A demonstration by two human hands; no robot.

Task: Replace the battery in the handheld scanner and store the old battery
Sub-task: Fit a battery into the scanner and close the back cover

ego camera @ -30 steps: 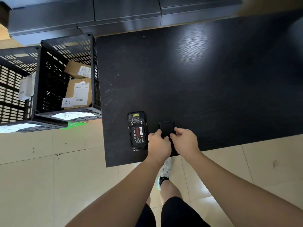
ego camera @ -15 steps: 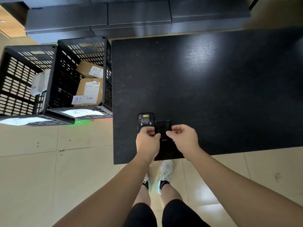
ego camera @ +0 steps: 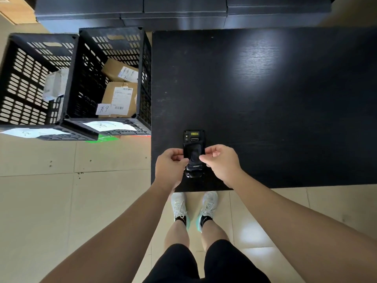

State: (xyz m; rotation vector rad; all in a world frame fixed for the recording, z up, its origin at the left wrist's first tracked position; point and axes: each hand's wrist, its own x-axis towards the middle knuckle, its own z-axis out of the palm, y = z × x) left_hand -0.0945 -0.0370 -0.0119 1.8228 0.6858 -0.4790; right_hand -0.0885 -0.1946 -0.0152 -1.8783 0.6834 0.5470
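Observation:
The black handheld scanner [ego camera: 194, 136] lies face down near the front left corner of the black table [ego camera: 265, 94]. A black battery cover [ego camera: 194, 159] with a small white logo sits over its back and hides the battery bay. My left hand [ego camera: 172, 163] pinches the cover's left side and my right hand [ego camera: 223, 162] pinches its right side. The scanner's yellow-labelled top end and its bottom end stick out beyond the cover. No loose battery is visible.
Two black slotted crates stand on the floor left of the table; the nearer crate [ego camera: 142, 78] holds cardboard parcels [ego camera: 120, 99], the farther crate [ego camera: 30, 82] a grey wrapped item. Dark cabinets [ego camera: 183, 13] run behind the table. My feet stand at the table's front edge.
Both hands carried the cover from the table right of the scanner to the left and onto the scanner's back. The red-labelled battery that showed before is now covered.

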